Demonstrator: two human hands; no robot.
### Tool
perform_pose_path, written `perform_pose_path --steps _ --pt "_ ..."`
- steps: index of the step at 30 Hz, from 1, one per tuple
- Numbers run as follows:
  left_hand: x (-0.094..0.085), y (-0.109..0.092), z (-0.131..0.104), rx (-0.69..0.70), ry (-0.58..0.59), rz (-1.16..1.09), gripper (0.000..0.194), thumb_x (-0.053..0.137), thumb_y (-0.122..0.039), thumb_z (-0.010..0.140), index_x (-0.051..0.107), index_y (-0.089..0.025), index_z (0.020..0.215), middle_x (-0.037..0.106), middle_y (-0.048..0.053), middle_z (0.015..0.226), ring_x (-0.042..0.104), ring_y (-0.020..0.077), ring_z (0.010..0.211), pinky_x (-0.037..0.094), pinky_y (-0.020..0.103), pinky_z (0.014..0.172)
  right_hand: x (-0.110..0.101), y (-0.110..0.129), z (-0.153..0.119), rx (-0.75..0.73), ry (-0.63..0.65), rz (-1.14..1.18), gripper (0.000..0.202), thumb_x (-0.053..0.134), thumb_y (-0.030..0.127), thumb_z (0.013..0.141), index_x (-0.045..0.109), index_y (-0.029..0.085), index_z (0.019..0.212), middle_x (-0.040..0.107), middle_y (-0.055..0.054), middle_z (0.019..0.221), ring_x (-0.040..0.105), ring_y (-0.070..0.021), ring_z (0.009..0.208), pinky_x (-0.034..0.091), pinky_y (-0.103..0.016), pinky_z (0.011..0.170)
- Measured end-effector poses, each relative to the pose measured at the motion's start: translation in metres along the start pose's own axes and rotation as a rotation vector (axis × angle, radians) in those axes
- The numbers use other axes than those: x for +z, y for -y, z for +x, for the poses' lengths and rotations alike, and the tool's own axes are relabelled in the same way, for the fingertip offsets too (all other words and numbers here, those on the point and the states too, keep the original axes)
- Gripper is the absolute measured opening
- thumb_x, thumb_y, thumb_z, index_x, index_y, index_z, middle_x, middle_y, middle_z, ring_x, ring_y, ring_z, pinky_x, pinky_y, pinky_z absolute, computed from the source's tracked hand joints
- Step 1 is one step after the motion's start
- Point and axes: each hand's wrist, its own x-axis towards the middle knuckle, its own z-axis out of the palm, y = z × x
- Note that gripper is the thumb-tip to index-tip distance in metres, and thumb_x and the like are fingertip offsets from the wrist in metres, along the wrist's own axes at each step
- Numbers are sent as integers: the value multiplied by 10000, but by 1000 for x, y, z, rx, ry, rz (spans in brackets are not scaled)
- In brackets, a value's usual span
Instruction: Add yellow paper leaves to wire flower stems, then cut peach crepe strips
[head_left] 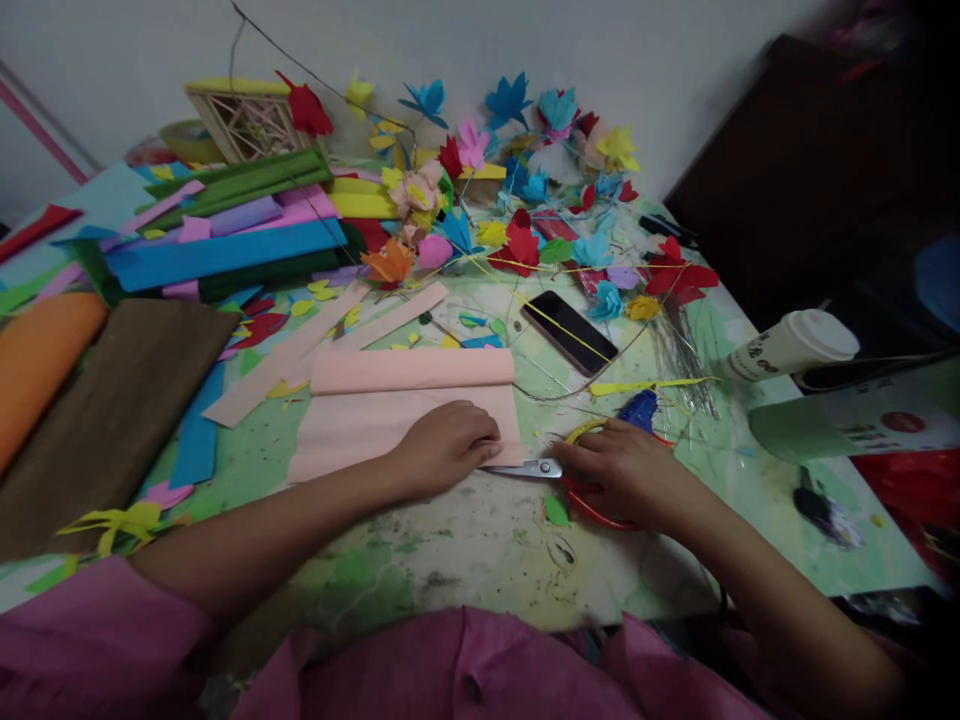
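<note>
A sheet of pale pink crepe paper (375,425) lies in front of me, its far side folded into a flat roll. My left hand (450,440) rests on its near right part, fingers curled and pinching the paper by the right edge. My right hand (622,470) is closed round the handles of a pair of scissors (544,468), which show red and yellow. The blades point left and meet the paper's near right corner, close under my left fingertips. How far the blades are apart is partly hidden by the paper.
Beyond the paper lie a phone (570,330) and many paper flowers (517,245). Folded coloured paper (225,255) and a brown roll (112,410) fill the left. To the right stand a lidded cup (791,345), a green bottle (832,420) and thin wires (682,355). A blue-handled tool (639,408) lies behind my right hand.
</note>
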Motion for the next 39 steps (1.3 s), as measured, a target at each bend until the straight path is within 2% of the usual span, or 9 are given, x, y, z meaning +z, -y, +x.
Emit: perform_pose_path --steps 7,14,25,29,33,35,39 --pt "1 1 0 2 -8 -9 242 435 -326 892 609 -170 825 627 45 804 533 183 786 388 307 707 -1 3 7 40 1 -29 240 538 313 811 580 230 1031 570 -37 746 452 -184 702 256 -314 697" --pt "0 -1 1 -20 -21 -20 235 457 -331 881 613 -173 803 616 40 773 528 179 759 384 292 670 -6 4 22 -7 36 13 246 552 331 803 571 242 1031 554 -35 777 453 -188 723 269 -310 705" --pt "-4 -5 2 -38 -11 -28 248 445 -326 891 621 -172 809 624 44 785 539 176 764 402 293 678 -7 6 17 -22 48 46 182 521 264 840 584 208 1002 591 -40 771 476 -171 710 271 -302 684" --pt "-13 -1 -2 -14 -4 27 268 394 -310 918 592 -163 1024 635 79 1005 548 194 943 415 328 839 -7 6 17 -14 44 84 195 524 300 835 581 204 995 583 -50 797 488 -184 754 296 -306 717" --pt "-10 15 -10 22 -40 260 427 439 -368 898 455 -171 1276 479 111 1341 398 250 1230 257 418 1036 -6 7 18 9 37 106 225 534 290 811 571 209 1018 567 -50 809 482 -189 765 306 -316 743" --pt "-6 22 -12 24 -37 323 490 435 -400 896 396 -188 1336 416 102 1406 347 254 1279 205 429 1059 -6 8 19 9 39 117 251 553 279 788 568 208 1028 562 -50 816 484 -196 778 308 -318 751" --pt "-1 26 -14 36 -16 351 506 377 -411 918 345 -196 1375 396 83 1428 331 233 1293 185 414 1058 -7 10 22 5 45 120 272 561 271 771 564 214 1037 563 -51 826 485 -197 774 307 -318 751"
